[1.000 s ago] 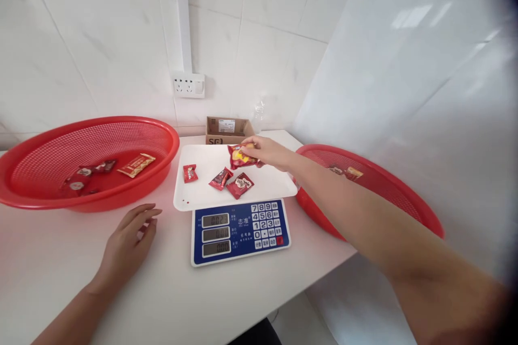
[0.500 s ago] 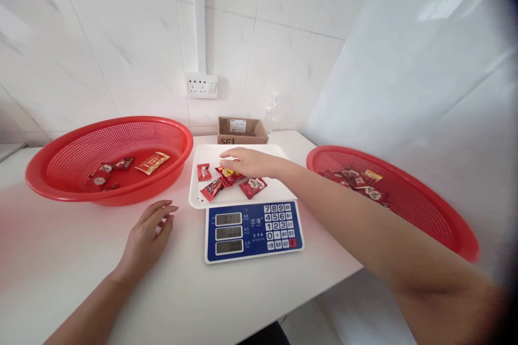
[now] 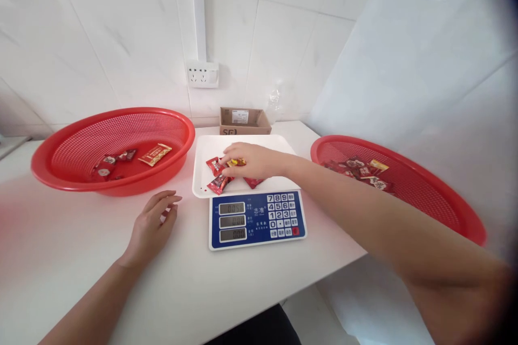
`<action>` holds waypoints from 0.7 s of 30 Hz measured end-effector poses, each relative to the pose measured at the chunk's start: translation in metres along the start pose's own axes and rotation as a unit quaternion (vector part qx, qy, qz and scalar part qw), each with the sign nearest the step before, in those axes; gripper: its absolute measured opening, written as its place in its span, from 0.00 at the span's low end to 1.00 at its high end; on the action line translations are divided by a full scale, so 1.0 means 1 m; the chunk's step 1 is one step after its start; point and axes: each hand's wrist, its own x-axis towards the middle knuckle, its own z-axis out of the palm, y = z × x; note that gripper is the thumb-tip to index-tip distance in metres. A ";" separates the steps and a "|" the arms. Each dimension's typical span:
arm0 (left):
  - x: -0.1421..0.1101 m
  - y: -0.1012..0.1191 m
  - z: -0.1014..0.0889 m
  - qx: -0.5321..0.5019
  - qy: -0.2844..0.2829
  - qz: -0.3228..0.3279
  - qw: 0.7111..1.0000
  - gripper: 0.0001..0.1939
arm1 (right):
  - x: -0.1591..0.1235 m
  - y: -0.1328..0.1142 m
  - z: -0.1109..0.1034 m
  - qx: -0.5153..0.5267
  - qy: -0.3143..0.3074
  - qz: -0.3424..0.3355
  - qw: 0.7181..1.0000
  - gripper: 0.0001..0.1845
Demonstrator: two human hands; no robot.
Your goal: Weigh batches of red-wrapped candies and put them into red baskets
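My right hand [image 3: 251, 160] reaches over the white tray [image 3: 246, 142] of a blue-faced scale [image 3: 257, 219]. Its fingers are curled down on a yellow-and-red snack packet [image 3: 236, 162]. Red packets lie round the hand: one at its fingertips [image 3: 213, 165], one nearer me [image 3: 218, 184], one partly under the palm [image 3: 253, 182]. My left hand [image 3: 151, 226] rests palm down on the white table, left of the scale, fingers loosely apart and holding nothing.
A red mesh basket [image 3: 81, 143] at the left holds a gold packet [image 3: 154, 154] and a few red ones. Another red basket [image 3: 429, 197] at the right holds several packets [image 3: 360, 167]. A cardboard box [image 3: 245, 120] stands behind the scale, under a wall socket [image 3: 202, 74].
My right hand brought the yellow-and-red packet down onto the tray and slid toward the near edge among the packets. The scale's reading changed. My left hand barely moved.
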 end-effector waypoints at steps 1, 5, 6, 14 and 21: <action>0.000 0.000 0.000 -0.001 -0.004 0.000 1.000 0.12 | -0.008 0.002 -0.002 -0.001 0.021 0.033 0.999 0.21; -0.001 0.001 0.000 -0.009 -0.011 -0.003 1.000 0.13 | -0.037 0.010 0.000 -0.053 0.053 0.255 0.964 0.26; -0.001 0.001 0.000 -0.011 -0.011 -0.004 1.000 0.13 | -0.041 0.011 0.002 -0.061 0.046 0.294 0.953 0.27; 0.001 0.004 -0.001 -0.009 -0.003 -0.013 1.000 0.12 | -0.066 -0.020 0.004 0.007 0.105 0.298 0.949 0.31; 0.000 0.002 0.000 -0.007 -0.005 -0.010 1.000 0.12 | -0.118 -0.043 0.007 0.074 0.256 0.254 0.930 0.20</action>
